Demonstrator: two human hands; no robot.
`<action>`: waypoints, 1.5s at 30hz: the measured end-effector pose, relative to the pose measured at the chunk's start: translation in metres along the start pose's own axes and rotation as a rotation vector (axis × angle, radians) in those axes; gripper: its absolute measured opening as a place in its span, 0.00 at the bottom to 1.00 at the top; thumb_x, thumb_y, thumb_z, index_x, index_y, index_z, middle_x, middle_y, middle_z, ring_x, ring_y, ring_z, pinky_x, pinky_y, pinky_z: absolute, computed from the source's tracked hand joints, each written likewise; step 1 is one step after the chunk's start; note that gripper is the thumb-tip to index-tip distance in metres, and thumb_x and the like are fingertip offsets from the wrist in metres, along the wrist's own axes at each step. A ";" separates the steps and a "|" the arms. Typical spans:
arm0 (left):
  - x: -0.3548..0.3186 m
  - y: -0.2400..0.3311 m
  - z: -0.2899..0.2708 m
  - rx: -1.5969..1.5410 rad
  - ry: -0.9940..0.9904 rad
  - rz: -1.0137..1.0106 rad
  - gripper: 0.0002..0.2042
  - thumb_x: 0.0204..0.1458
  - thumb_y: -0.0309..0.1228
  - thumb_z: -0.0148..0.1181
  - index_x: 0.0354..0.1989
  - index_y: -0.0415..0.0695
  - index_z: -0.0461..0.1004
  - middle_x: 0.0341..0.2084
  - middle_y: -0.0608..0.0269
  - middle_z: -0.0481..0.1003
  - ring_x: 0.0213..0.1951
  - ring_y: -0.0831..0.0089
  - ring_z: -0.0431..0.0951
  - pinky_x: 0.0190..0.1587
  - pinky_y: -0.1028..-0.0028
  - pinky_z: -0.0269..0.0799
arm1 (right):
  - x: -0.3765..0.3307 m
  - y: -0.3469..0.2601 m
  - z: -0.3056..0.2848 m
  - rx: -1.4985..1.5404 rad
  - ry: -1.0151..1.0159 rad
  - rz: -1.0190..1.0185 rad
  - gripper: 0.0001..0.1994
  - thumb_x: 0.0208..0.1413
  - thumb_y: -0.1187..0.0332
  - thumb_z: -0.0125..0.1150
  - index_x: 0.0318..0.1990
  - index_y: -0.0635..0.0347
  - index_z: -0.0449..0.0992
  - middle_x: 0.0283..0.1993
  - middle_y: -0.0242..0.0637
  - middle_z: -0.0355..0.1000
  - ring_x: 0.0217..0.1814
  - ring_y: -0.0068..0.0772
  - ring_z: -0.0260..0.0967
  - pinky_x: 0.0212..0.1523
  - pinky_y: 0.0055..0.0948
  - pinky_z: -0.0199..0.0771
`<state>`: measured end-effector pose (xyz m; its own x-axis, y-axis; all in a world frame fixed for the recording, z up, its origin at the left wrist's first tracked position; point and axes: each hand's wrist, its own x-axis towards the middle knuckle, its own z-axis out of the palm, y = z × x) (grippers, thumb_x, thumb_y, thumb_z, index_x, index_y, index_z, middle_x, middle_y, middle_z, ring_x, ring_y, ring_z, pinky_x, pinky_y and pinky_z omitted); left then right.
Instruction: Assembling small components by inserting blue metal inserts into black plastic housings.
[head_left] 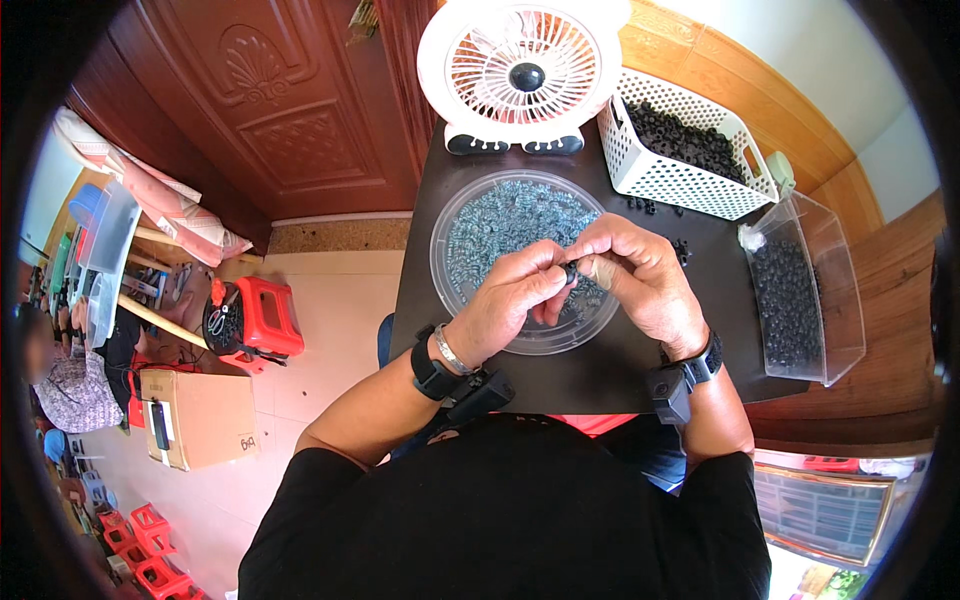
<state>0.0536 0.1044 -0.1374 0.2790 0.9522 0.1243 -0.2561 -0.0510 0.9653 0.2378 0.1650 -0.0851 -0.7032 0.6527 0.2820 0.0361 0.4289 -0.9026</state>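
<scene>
Where both hands' grips meet, small black part point(570, 271).

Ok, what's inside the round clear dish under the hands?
The round clear dish holds many small pale blue-grey pieces. Its near right part is covered by the left hand and right hand.

Carved wooden door point(270, 110), pale tiled floor point(320, 300)
</scene>
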 end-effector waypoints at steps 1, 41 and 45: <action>0.000 0.000 0.000 0.000 0.000 -0.001 0.15 0.60 0.43 0.50 0.38 0.41 0.70 0.23 0.68 0.69 0.26 0.80 0.70 0.30 0.80 0.63 | 0.000 0.001 0.000 -0.032 -0.011 -0.019 0.06 0.58 0.79 0.56 0.42 0.63 0.76 0.36 0.32 0.70 0.41 0.22 0.69 0.43 0.24 0.70; 0.001 -0.020 0.008 -0.240 0.124 0.022 0.13 0.62 0.36 0.46 0.44 0.40 0.71 0.35 0.66 0.72 0.36 0.79 0.71 0.39 0.77 0.66 | -0.010 0.027 0.036 -0.361 0.357 -0.268 0.19 0.38 0.79 0.70 0.41 0.57 0.73 0.43 0.40 0.74 0.43 0.40 0.73 0.43 0.32 0.74; 0.002 -0.017 0.010 -0.267 0.078 0.046 0.12 0.63 0.38 0.46 0.40 0.42 0.71 0.34 0.68 0.71 0.35 0.81 0.69 0.38 0.79 0.64 | -0.010 0.025 0.033 -0.488 0.334 -0.320 0.20 0.37 0.78 0.71 0.42 0.59 0.73 0.44 0.40 0.74 0.44 0.44 0.72 0.45 0.35 0.73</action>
<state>0.0674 0.1040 -0.1519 0.1917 0.9716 0.1383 -0.5041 -0.0234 0.8633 0.2220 0.1490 -0.1215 -0.4780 0.5705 0.6679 0.2344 0.8156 -0.5290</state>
